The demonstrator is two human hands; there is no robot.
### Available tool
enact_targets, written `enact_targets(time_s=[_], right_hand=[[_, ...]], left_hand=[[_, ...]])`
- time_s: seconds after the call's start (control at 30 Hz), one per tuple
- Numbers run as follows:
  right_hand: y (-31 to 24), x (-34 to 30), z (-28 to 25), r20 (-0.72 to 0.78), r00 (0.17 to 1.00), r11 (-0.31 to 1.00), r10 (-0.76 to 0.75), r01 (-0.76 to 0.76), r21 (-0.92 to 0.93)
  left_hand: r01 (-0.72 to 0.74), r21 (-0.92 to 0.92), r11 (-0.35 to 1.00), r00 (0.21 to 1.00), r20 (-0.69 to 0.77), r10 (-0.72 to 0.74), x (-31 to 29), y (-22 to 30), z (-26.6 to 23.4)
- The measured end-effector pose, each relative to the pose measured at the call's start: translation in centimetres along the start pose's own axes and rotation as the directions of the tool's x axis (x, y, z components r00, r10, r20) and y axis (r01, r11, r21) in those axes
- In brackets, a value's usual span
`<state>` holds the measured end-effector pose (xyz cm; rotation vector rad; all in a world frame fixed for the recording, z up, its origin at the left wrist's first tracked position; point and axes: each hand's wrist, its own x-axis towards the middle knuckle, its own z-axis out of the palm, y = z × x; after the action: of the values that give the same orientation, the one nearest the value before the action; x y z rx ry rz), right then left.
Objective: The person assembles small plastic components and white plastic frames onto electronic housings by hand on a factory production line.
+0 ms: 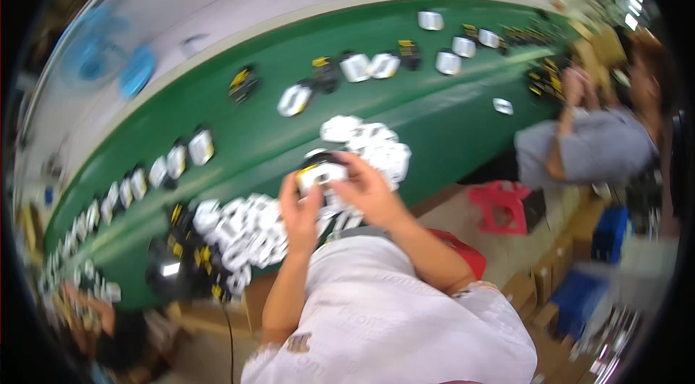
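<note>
Between my two hands, in front of my chest, is a small black-and-yellow bundle with a white card sleeve [313, 177]. My left hand [299, 214] grips it from the left, thumb on the white face. From the right, my right hand [368, 192] closes on it with thumb and fingers. Blur hides the bundle's exact kind. Just beyond my hands lies a heap of white card sleeves [380, 149], and a larger pile of white sleeves [250, 228] spreads to the left. Loose black-and-yellow bundles [199, 257] lie beside that pile, near a dark rounded object [168, 268].
A long green work surface [449, 116] curves across, with sleeved bundles [201, 146] standing in rows along it. A co-worker [601, 141] handles black-and-yellow pieces at right; another person [119, 337] is at lower left. A red stool [499, 204] and blue bins [579, 297] stand at right.
</note>
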<state>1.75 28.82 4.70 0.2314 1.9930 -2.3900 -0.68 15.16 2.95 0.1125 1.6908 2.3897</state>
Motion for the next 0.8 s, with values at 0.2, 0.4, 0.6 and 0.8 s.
enact_targets(time_s=[0.2, 0.4, 0.6, 0.8], right_hand=[[-1.8, -0.3, -0.4, 0.024, 0.996, 0.992, -0.085, 0.087, -0.094], [-1.3, 0.4, 1.3, -0.218, 0.925, 0.940, -0.310, 0.263, -0.218], [-1.0, -0.6, 1.8, -0.154, 0.980, 0.992, -0.130, 0.127, -0.029], [-2.0, -0.6, 0.6, -0.047, 0.999, 0.977, 0.026, -0.015, 0.214]], left_hand=[[-0.047, 0.176, 0.983, 0.991, 0.134, 0.023, 1.0, 1.2, 0.1], [-0.164, 0.340, 0.926, 0.986, 0.085, 0.143, 0.3, 1.6, -0.8], [-0.248, 0.312, 0.917, 0.967, 0.021, 0.254, -0.1, 1.6, -1.1], [-0.141, 0.114, 0.983, 0.990, 0.027, 0.139, -0.8, 1.2, -1.4]])
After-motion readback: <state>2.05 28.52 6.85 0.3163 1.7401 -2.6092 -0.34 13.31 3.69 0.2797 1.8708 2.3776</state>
